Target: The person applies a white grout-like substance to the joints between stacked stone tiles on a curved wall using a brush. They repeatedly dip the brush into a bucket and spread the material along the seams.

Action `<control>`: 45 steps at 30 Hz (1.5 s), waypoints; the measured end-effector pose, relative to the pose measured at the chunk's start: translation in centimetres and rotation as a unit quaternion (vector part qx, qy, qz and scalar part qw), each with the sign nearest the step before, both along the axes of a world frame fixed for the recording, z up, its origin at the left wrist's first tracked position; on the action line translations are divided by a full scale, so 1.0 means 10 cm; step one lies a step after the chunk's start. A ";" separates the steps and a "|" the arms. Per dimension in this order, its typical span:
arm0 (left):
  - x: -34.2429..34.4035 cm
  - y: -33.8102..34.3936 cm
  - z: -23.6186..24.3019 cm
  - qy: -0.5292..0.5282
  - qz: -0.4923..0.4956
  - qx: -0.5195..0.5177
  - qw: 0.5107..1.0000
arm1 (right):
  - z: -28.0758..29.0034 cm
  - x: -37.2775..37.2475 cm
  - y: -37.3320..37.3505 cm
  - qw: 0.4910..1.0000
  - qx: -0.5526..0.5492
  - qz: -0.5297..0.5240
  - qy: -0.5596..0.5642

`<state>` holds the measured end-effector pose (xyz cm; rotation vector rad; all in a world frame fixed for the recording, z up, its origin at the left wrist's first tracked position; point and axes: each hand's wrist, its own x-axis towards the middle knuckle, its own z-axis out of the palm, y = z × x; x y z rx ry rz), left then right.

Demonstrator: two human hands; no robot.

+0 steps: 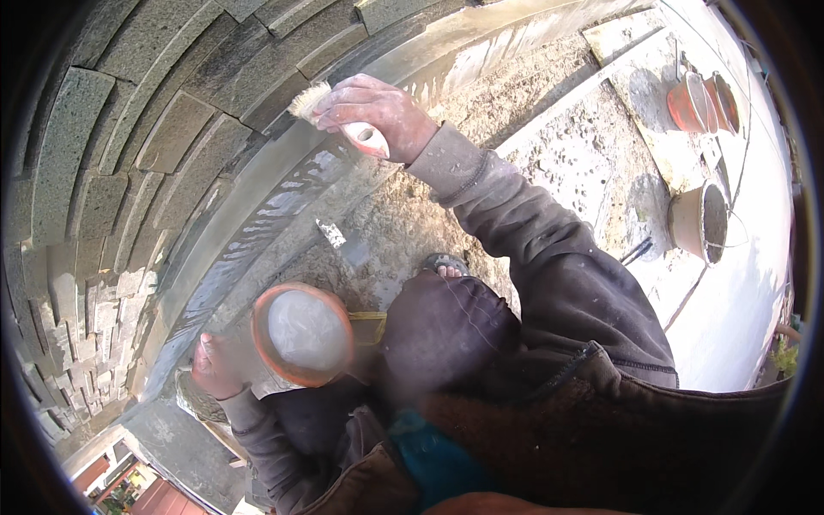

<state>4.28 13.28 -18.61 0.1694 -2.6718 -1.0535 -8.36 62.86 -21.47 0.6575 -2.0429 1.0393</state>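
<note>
No labels are visible. Three orange buckets [697, 103] stand far right on pale ground. The grey stone wall [129, 146] has a wet ledge [257, 215]. The right hand [378, 112] has its fingers closed around a white-handled brush [343, 120], bristles on the ledge. The left hand [215, 369] grips an orange bowl [300, 335] at its rim.

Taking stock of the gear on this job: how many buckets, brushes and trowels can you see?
Orange buckets: 4, one by the left hand, two upper right, one holding mortar
Brushes: 1, in the right hand
Trowels: 1, on the ground
Total: 6
</note>
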 end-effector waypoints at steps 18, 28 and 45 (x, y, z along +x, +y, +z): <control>0.15 -0.15 0.21 -0.012 0.035 0.103 0.994 | -0.15 0.03 1.49 0.885 -0.155 -0.436 -0.057; 0.15 0.22 0.31 0.004 -0.038 0.052 0.998 | 0.00 -0.03 -1.02 0.988 -0.100 -0.051 -0.108; 0.96 -0.24 0.79 0.026 -0.008 0.015 1.000 | 0.36 -0.15 -2.01 0.987 -0.123 -0.029 0.100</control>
